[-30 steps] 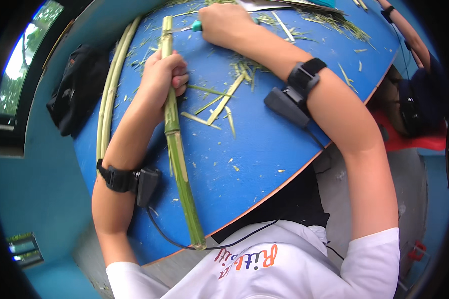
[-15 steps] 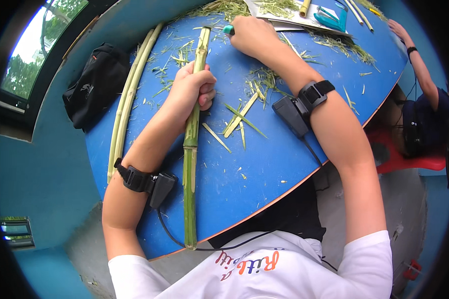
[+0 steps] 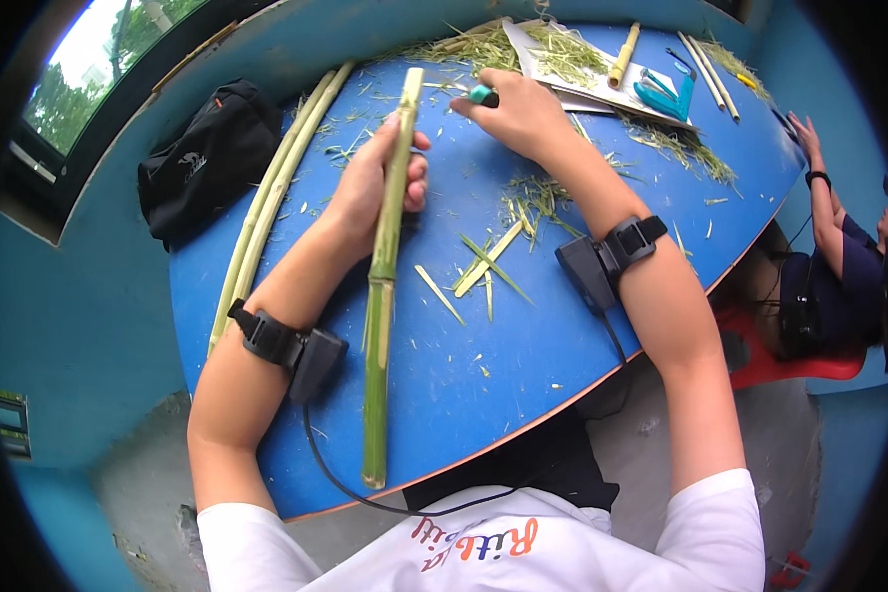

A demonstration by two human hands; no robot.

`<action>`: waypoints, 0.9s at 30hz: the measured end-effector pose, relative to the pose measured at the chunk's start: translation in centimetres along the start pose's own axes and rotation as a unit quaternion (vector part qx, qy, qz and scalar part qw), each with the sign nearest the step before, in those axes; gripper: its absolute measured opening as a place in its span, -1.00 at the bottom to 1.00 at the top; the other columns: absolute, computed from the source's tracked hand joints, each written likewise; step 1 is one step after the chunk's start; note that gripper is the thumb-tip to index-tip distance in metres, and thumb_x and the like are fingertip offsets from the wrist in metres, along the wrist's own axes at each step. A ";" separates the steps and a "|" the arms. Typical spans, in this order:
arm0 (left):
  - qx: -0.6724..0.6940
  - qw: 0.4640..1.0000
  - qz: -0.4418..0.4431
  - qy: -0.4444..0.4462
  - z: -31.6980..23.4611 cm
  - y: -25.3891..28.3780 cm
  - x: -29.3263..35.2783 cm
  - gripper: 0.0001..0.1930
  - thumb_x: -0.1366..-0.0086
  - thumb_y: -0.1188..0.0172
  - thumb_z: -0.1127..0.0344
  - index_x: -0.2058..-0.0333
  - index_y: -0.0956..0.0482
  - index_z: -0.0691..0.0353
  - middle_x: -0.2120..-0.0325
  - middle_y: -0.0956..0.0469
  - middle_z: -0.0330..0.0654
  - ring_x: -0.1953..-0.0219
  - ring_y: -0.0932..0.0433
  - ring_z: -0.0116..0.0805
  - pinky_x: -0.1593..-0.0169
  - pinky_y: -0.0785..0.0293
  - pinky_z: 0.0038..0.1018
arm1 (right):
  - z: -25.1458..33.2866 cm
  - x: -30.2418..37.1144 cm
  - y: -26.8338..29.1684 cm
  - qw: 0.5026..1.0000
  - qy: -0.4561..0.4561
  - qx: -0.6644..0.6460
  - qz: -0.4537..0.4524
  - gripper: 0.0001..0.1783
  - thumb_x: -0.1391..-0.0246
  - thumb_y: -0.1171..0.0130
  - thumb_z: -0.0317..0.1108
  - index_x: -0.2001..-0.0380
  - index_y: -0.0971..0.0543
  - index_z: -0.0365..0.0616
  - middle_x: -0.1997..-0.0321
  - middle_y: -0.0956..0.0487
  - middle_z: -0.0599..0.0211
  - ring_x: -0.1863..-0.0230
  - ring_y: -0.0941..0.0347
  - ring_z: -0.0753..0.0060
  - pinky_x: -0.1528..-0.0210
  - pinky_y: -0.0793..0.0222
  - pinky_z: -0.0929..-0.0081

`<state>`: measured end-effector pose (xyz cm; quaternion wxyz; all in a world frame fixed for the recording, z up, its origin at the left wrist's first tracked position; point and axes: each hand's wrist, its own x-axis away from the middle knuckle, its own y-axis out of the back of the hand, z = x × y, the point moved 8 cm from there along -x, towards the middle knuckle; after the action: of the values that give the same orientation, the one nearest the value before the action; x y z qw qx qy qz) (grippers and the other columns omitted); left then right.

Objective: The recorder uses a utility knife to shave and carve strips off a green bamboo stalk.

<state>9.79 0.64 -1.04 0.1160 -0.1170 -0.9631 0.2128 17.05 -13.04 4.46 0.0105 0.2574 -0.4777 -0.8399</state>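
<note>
My left hand [image 3: 370, 185] grips a green bamboo stalk [image 3: 377, 321] below its top end, thumb along its side and fingers curled loosely behind. The stalk points away from me, its near end by the table's front edge. Its upper part is scraped pale; below a joint the skin is mostly green, with pale strips. My right hand [image 3: 523, 116] is closed round a knife [image 3: 482, 95] with a teal handle, just right of the stalk's top. The thin blade is blurred and seems to reach toward the stalk. Pale cut strips [image 3: 487, 261] lie on the table between my forearms.
Two long pale stalks [image 3: 274, 187] lie along the blue table's [image 3: 523, 340] left side, beside a black bag [image 3: 207, 163]. At the back are shavings [image 3: 464, 49], white sheets [image 3: 529, 65], a short pale stalk [image 3: 623, 55] and a teal tool [image 3: 667, 97]. Another person's hand [image 3: 805, 138] is at the right edge.
The fingers of my left hand have loosened round the stalk, whose top leans more to the right. My right hand has shifted right and nearer, and the whole view has moved slightly.
</note>
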 end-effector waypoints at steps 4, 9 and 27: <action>0.031 0.999 0.022 -0.027 -0.4 1.4 -0.4 -0.65 -0.34 0.28 0.08 0.25 -0.28 0.29 0.67 -0.18 -0.36 0.65 -0.20 -0.58 0.58 -0.17 -0.67 | 0.5 1.5 -0.8 0.999 0.012 -0.021 0.045 -0.32 0.17 -0.04 0.29 0.36 -0.50 -0.20 0.34 -0.54 0.09 0.24 -0.46 0.10 0.20 -0.32 0.26; 0.040 0.997 0.045 -0.039 -0.7 0.6 0.0 -0.65 -0.33 0.29 0.13 0.21 -0.28 0.34 0.64 -0.19 -0.31 0.61 -0.21 -0.54 0.54 -0.19 -0.66 | 0.7 1.2 -1.7 0.995 0.029 -0.048 0.082 -0.31 0.10 0.01 0.27 0.26 -0.51 -0.21 0.32 -0.53 0.05 0.22 -0.45 0.07 0.18 -0.32 0.27; 0.076 0.996 0.008 -0.054 -0.6 1.1 -0.2 -0.66 -0.26 0.17 0.25 0.06 -0.23 0.32 0.56 -0.25 -0.27 0.55 -0.27 -0.54 0.50 -0.27 -0.66 | 0.9 0.9 -1.6 0.995 0.059 -0.061 0.048 -0.38 -0.03 0.12 0.19 0.24 -0.52 -0.21 0.29 -0.52 -0.01 0.17 -0.42 -0.01 0.12 -0.29 0.23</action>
<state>10.38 1.80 -1.01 0.0707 -0.1040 -0.9481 0.2920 16.22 -11.75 3.17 0.0947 0.2826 -0.4358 -0.8493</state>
